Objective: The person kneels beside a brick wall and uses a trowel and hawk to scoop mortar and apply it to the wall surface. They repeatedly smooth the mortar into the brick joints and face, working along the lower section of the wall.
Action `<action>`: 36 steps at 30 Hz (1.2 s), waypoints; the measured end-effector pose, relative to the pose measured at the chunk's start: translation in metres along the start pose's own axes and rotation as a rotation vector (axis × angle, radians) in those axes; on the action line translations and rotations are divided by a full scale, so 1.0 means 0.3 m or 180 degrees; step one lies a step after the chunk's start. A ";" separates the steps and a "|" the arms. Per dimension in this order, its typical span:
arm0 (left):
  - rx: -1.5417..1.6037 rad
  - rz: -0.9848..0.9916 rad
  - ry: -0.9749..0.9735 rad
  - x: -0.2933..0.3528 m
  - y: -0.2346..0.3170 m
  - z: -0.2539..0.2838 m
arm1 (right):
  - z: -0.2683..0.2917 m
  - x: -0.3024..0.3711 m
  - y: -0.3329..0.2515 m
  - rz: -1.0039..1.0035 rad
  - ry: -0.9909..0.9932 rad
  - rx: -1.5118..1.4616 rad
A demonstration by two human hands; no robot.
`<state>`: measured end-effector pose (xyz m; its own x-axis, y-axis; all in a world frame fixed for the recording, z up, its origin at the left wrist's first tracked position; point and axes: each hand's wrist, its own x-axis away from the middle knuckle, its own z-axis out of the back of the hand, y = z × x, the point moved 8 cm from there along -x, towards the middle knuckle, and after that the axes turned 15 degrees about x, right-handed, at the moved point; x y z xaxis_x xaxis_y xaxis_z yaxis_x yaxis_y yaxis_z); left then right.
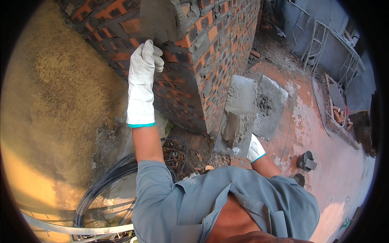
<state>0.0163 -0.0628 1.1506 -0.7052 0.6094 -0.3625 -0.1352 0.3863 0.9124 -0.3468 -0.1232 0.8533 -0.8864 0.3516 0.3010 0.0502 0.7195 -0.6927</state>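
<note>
My left hand (pixel 146 60), in a white glove with a teal cuff, is raised close to the brick pillar (pixel 178 81). Its fingers are curled in. Whatever they may hold does not show. Just above the fingertips is a smooth grey patch (pixel 157 20), wet mortar or a flat tool coated with it; I cannot tell which. Low on the right, my right hand (pixel 255 150) wears a matching glove. Its fingers are hidden behind a mortar-covered piece (pixel 242 131). Beyond that lie a grey mortar-smeared board (pixel 242 91) and a second flat slab (pixel 271 107).
A yellowish wall (pixel 60 89) runs along the left. Coiled black hoses (pixel 101 180) lie at its foot. Dark buckets (pixel 304 161) stand on the reddish floor at right. Metal frames (pixel 318 44) lean at the far right, near a barrow-like tray of broken bricks (pixel 338 115).
</note>
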 end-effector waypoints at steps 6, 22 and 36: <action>-0.0061 0.0028 0.0141 -0.037 -0.016 0.102 | -0.025 -0.042 -0.003 -0.0008 -0.0029 0.0022; 0.0268 0.0038 0.0706 -0.001 0.047 0.017 | 0.037 0.046 -0.018 -0.0042 -0.0134 -0.0152; 0.0482 0.2618 -0.1747 0.770 -0.423 -0.422 | 0.137 0.113 -0.037 -0.0180 -0.0573 -0.0619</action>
<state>-0.2177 -0.0587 0.9752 -0.1154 0.9475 0.2982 0.3674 -0.2382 0.8991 -0.3962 -0.1440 0.8443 -0.9570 0.2079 0.2021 0.0703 0.8426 -0.5339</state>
